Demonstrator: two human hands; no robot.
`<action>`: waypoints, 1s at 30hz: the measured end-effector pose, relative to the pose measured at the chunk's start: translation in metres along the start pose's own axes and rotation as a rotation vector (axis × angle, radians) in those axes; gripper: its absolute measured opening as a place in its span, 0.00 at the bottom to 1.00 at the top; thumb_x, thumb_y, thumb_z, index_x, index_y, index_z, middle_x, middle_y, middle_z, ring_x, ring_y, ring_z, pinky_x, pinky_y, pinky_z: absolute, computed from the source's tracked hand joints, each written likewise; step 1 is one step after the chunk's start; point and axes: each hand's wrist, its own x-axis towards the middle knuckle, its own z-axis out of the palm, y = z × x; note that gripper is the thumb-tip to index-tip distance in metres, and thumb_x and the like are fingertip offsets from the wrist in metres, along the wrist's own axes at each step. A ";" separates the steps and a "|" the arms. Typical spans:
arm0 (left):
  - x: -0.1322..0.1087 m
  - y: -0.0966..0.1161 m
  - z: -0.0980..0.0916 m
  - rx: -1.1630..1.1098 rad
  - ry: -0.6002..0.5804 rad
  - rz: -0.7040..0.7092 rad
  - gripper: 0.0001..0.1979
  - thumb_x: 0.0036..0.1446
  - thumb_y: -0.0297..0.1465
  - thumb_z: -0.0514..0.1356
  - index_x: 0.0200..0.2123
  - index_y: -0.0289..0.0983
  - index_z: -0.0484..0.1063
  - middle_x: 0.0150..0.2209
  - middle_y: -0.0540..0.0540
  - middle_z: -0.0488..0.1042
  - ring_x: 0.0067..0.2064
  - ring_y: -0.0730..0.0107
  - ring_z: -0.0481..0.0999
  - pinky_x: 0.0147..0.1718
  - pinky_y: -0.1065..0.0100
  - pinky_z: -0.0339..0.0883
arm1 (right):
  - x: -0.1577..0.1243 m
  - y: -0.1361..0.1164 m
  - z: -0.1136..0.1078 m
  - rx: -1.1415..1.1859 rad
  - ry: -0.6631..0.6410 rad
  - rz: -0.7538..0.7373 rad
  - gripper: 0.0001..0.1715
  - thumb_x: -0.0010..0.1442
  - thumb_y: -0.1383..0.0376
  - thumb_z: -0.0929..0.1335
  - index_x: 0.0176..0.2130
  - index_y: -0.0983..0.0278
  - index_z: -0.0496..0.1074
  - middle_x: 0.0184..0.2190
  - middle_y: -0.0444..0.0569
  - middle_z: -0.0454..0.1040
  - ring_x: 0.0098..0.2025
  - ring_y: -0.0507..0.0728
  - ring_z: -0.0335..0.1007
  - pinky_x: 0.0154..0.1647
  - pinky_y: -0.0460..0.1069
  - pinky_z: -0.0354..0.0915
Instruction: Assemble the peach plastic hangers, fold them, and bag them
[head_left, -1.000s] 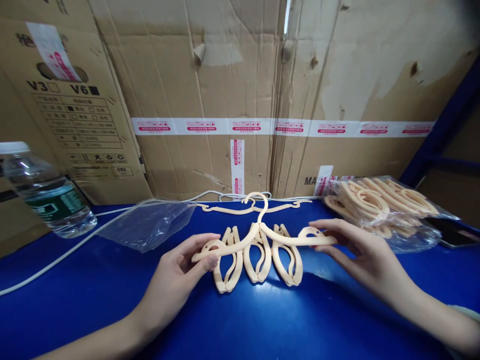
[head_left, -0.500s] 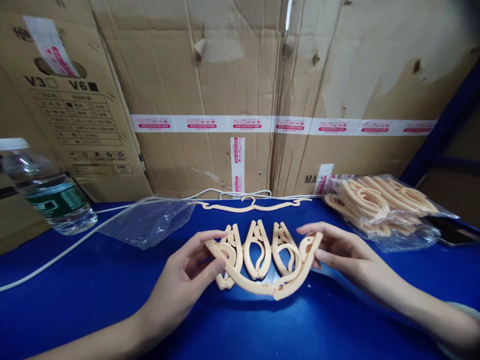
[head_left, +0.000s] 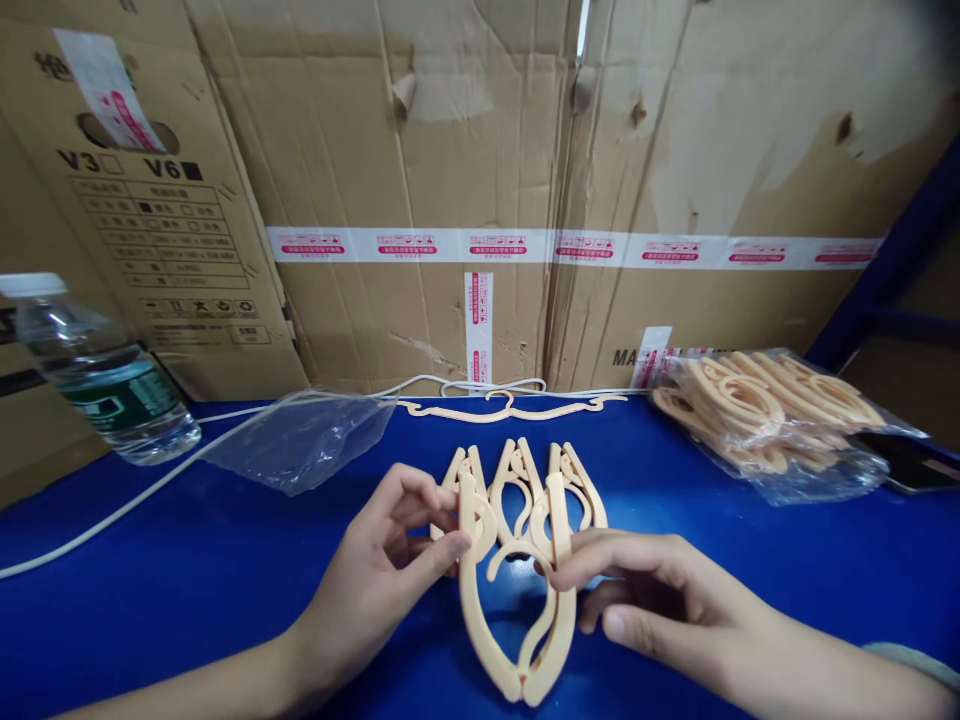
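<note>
A beige folding clothes hanger [head_left: 474, 610], its two arms folded up into a V and its curved hook lying inside, is in front of me. My left hand [head_left: 390, 560] pinches the upper part of its left arm between thumb and fingers. With its index finger, my right hand [head_left: 660, 600] touches the right arm near the hook; the thumb stands apart from the hanger. Just behind are three folded hangers in a row: a left one [head_left: 454, 468], partly hidden, a middle one [head_left: 501, 500] and a right one [head_left: 589, 480].
An unfolded hanger [head_left: 457, 414] lies at the back of the blue table [head_left: 247, 580], by a white cable [head_left: 97, 535]. Bagged hangers [head_left: 750, 410] are piled at right, beside a dark phone [head_left: 919, 470]. A clear plastic bag [head_left: 300, 445] and water bottle [head_left: 112, 380] are at left; cardboard boxes [head_left: 420, 170] stand behind.
The hanger's arms have folded from a wide curve to a narrow V, and it has moved nearer. My right hand came inward and down, its thumb leaving the hanger; my left hand keeps its pinch.
</note>
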 end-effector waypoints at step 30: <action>-0.019 -0.007 -0.007 0.237 -0.270 0.124 0.23 0.58 0.33 0.63 0.57 0.54 0.70 0.64 0.47 0.65 0.61 0.51 0.70 0.57 0.55 0.67 | -0.011 0.005 -0.006 -0.193 0.035 -0.100 0.25 0.64 0.66 0.69 0.58 0.47 0.68 0.61 0.46 0.68 0.58 0.59 0.69 0.56 0.54 0.70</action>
